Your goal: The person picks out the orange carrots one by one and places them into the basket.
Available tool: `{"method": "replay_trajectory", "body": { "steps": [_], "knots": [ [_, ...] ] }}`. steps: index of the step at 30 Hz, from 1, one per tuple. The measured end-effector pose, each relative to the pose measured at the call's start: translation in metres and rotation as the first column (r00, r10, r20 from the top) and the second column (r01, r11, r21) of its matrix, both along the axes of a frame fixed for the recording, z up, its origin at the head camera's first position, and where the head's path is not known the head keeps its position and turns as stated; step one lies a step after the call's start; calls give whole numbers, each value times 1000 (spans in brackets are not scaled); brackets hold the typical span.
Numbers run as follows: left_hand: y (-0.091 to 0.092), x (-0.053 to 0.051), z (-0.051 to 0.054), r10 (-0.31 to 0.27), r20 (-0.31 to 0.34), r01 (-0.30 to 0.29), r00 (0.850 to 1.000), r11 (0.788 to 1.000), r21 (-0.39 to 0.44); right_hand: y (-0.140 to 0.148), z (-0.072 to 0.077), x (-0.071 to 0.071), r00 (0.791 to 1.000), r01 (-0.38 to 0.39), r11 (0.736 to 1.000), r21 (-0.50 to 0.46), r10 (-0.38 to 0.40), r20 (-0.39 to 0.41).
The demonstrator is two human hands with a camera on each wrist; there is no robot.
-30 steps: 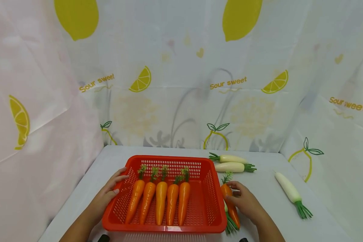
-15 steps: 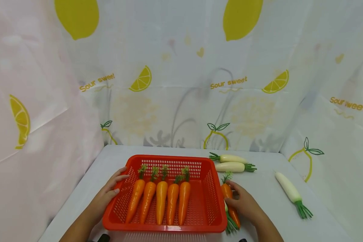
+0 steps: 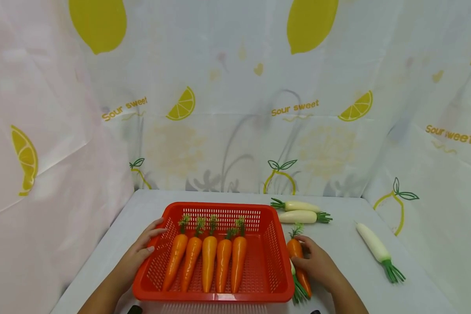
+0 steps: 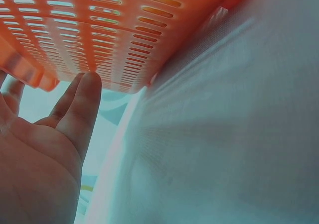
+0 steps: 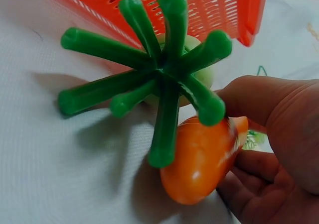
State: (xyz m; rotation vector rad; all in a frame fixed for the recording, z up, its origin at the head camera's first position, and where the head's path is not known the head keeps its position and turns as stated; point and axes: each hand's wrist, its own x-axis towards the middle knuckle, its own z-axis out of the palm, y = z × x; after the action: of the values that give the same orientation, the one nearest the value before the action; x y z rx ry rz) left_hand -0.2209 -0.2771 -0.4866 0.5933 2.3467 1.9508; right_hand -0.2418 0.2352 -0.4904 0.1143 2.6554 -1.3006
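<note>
A red plastic basket (image 3: 213, 297) holds a row of several orange carrots (image 3: 209, 264) with leafy tops. My left hand (image 3: 139, 248) rests against its left side, fingers fairly straight, some fingertips over the rim; in the left wrist view, fingers of the left hand (image 4: 45, 149) touch the slotted outer wall. Outside the right wall, my right hand (image 3: 318, 261) holds another carrot (image 3: 295, 249) between thumb and fingers. The right wrist view shows this carrot (image 5: 199, 159) beside a white radish, whose green stalks (image 5: 167, 69) point towards the camera; its body is mostly hidden.
Two white radishes lie behind the basket's right corner, one in front (image 3: 298, 216) and one behind (image 3: 302, 206). Another radish (image 3: 374, 242) lies farther right on the white tabletop (image 3: 400, 253). A lemon-print cloth (image 3: 235, 152) stands around the back and sides.
The fingers of the right hand have settled closer around the carrot, and its leafy top has shifted slightly to the right. The left hand and basket stay in place.
</note>
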Motion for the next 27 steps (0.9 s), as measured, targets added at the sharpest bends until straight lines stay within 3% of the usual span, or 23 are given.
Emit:
{"method": "replay_trajectory", "body": {
  "steps": [17,27],
  "knots": [
    [-1,-1,-1,0,16,0,1000,1000,10,3,4,-2,998,61,998,-2,-61,5],
    [-2,-2,-3,-12,-21,13,1000,1000,5,3,2,-3,998,70,997,-42,-69,9]
  ]
}}
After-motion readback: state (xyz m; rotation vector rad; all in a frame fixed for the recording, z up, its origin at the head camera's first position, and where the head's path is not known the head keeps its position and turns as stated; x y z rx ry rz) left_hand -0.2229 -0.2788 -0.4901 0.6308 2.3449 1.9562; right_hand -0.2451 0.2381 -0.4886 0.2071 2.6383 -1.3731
